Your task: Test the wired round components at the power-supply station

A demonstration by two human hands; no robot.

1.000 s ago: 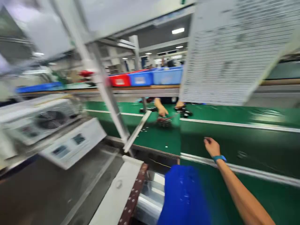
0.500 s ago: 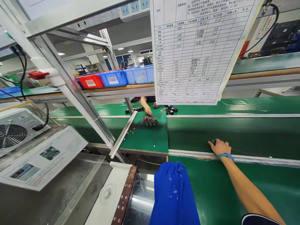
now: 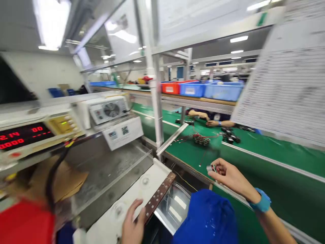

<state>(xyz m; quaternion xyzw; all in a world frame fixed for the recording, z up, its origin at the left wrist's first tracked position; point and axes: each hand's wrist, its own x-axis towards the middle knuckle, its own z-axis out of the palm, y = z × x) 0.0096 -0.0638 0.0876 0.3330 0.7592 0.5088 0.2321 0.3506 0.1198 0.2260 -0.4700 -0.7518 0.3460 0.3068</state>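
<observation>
My right hand point(image 3: 227, 176), with a blue wristband point(image 3: 261, 200) on the wrist, is lifted over the near edge of the green conveyor belt point(image 3: 274, 183) and pinches a small silver and dark part point(image 3: 211, 168) with red on it. My left hand point(image 3: 132, 225) lies at the bottom of the view, fingers flat on a white plate point(image 3: 132, 193) beside a brown perforated strip point(image 3: 158, 196). A blue cap point(image 3: 207, 218) fills the lower middle.
At left stand a meter with a red digit display point(image 3: 22, 135) and a white fan unit point(image 3: 106, 110). Across the belt another person's hands point(image 3: 203, 117) work by dark parts with red wires point(image 3: 201, 139). Red and blue bins point(image 3: 200, 88) sit on a shelf. A printed sheet point(image 3: 286, 98) hangs at right.
My right hand has come off the belt's edge and moved left and nearer, now holding a small part. The view has swung left, bringing in my left hand and the meter.
</observation>
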